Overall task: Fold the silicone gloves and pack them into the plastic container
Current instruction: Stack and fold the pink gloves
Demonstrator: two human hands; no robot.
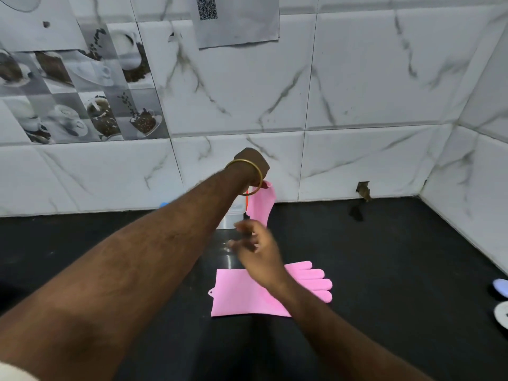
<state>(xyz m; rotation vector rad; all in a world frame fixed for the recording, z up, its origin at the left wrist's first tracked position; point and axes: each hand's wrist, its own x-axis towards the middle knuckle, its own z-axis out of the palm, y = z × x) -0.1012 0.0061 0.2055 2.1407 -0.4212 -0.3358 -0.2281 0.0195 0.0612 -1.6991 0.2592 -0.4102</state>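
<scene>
One pink silicone glove (239, 295) lies flat on the black counter, fingers pointing right. My left hand (251, 165), a gold bangle on its wrist, is raised near the wall and holds a second pink glove (261, 204), which hangs down from it. Behind my left forearm stands the clear plastic container (233, 215), mostly hidden, right beside the hanging glove. My right hand (257, 250) hovers over the counter between the two gloves, fingers spread and blurred, holding nothing.
The black counter (384, 257) meets white marble-look wall tiles at the back and right. A hole in the tile (362, 189) sits at the counter's back edge. A pale blue object (500, 287) and a white round object (501, 314) lie at the right edge.
</scene>
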